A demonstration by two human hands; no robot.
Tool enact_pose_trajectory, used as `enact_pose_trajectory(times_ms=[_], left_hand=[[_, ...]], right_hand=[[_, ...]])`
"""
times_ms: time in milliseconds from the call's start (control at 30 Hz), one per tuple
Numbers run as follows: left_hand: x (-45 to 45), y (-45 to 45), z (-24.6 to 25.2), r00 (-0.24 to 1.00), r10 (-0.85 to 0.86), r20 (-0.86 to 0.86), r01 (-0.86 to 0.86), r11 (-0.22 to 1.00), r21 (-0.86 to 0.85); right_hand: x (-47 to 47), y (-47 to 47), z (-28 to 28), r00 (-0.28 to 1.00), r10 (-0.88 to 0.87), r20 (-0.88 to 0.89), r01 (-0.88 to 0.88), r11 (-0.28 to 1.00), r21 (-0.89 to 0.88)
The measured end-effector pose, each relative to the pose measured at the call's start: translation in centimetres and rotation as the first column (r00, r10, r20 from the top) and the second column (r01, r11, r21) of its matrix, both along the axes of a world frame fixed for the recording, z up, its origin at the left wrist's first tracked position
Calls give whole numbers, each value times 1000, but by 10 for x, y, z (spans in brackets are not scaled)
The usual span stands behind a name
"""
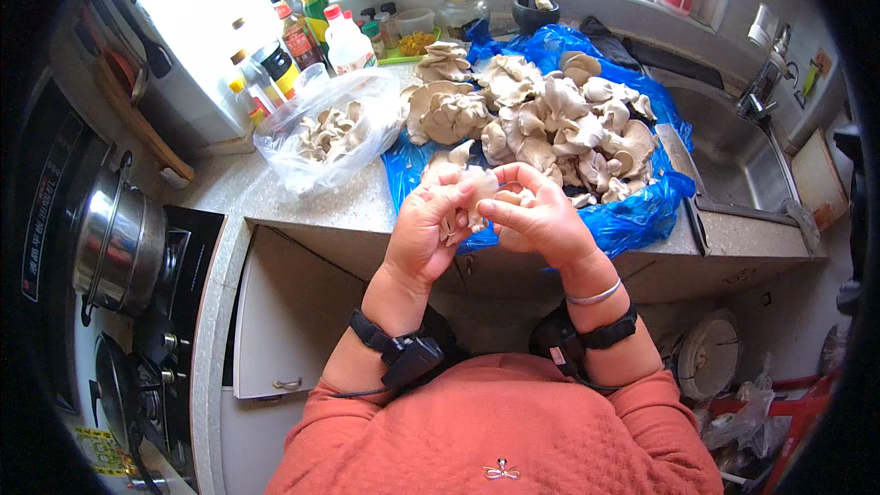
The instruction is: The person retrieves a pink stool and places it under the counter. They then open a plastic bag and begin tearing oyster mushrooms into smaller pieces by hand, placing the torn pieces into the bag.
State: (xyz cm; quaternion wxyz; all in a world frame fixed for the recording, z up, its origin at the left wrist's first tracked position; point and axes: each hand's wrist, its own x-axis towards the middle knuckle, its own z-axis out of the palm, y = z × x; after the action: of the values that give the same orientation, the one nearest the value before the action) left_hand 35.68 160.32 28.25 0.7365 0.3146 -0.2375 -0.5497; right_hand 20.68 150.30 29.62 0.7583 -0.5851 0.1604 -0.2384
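Note:
My left hand (426, 223) grips pale oyster mushroom pieces (476, 198) between thumb and fingers, some tucked against the palm. Fingertips of my right hand (550, 216) meet the left ones on the mushroom, and more mushroom shows inside its curled fingers. Both hands are over the counter's front edge. Just beyond them, a heap of oyster mushrooms (543, 117) lies on a spread blue plastic bag (643, 223). To the left, a clear plastic bag (292, 168) stands open with smaller mushroom pieces (331, 132) inside.
A cleaver (677, 155) lies by the sink (722, 130) at right. Sauce bottles (299, 38) crowd the back left. A steel pot (124, 240) and a black pan (117, 385) are on the stove. Below the counter, a cabinet door (295, 302) hangs open.

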Motion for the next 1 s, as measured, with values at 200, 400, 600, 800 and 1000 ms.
enact_pose_trajectory(times_ms=[200,400,600,800,1000], left_hand=[[-1,4,1,984,39,174,-36,999,-19],[-8,6,5,992,71,103,-74,997,22],[-14,0,-3,979,206,5,-205,976,-70],[-3,2,4,951,306,-50,-309,949,-62],[-4,7,4,986,44,159,-40,999,-25]], right_hand=[[5,0,-10,991,7,131,-26,989,142],[6,5,-10,988,-9,151,-12,991,136],[9,9,-6,976,-92,198,69,990,121],[0,0,5,897,-301,324,242,947,211],[3,3,1,988,-37,147,14,987,160]])
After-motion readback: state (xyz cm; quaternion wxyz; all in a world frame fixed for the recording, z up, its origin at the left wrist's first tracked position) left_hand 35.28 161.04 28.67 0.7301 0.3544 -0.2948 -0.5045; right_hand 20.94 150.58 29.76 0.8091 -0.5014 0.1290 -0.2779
